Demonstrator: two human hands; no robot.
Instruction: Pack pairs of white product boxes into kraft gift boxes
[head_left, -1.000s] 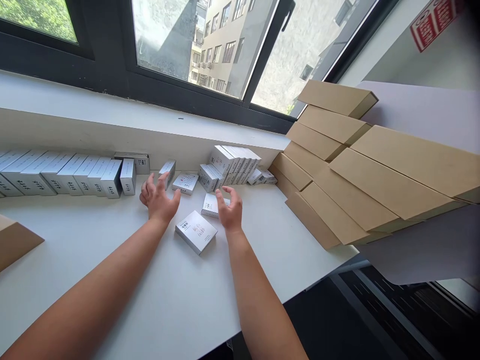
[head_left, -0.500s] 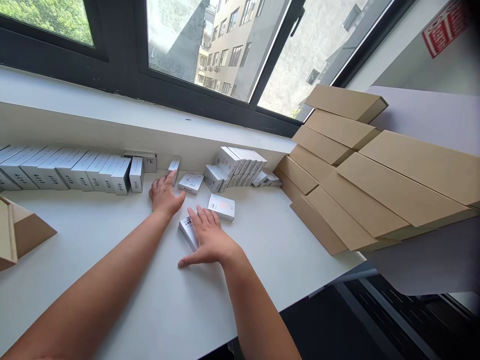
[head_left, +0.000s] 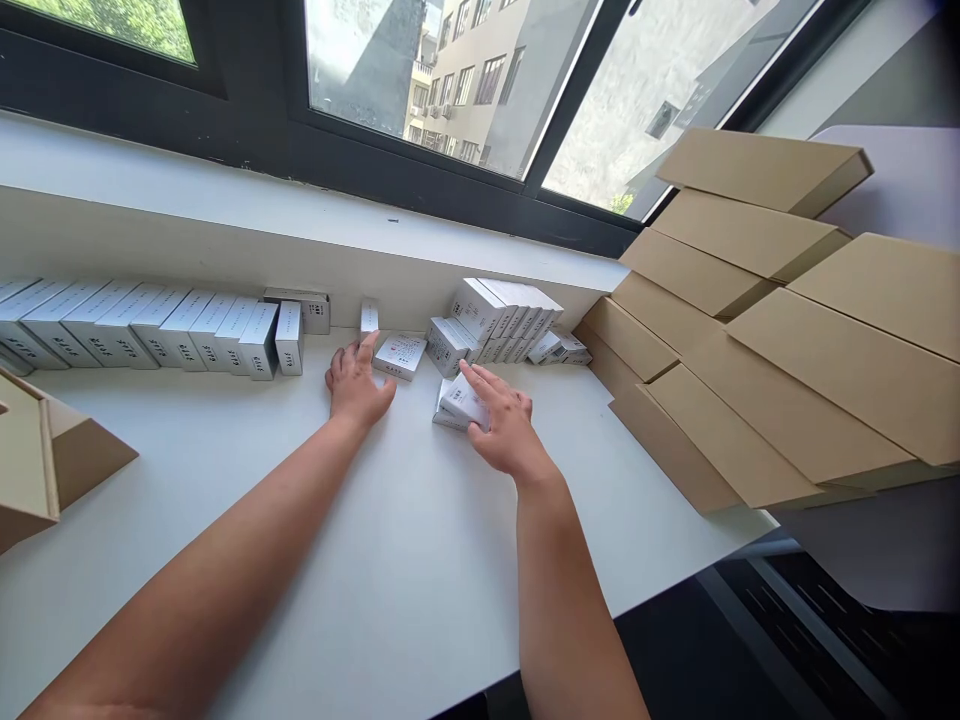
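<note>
My right hand (head_left: 504, 415) has its thumb and fingers round a small white box (head_left: 463, 399), which lies tilted over another white box (head_left: 444, 416) on the white table. My left hand (head_left: 358, 384) rests on the table with fingers apart, holding nothing. Just behind its fingertips stands a narrow white box (head_left: 369, 317). A flat white box (head_left: 400, 356) lies to the right of that hand. Behind my right hand, stacked white boxes (head_left: 495, 312) stand near the wall.
Upright white boxes (head_left: 180, 325) line the wall at the left. A brown cardboard piece (head_left: 86, 445) sits at the left edge. Long brown boxes (head_left: 780, 370) are piled at the right. Behind the table runs a window sill (head_left: 300, 215).
My right hand has moved right and back, bringing the near white box onto the other one. The whole view has shifted slightly, and my left hand stays near the narrow box.
</note>
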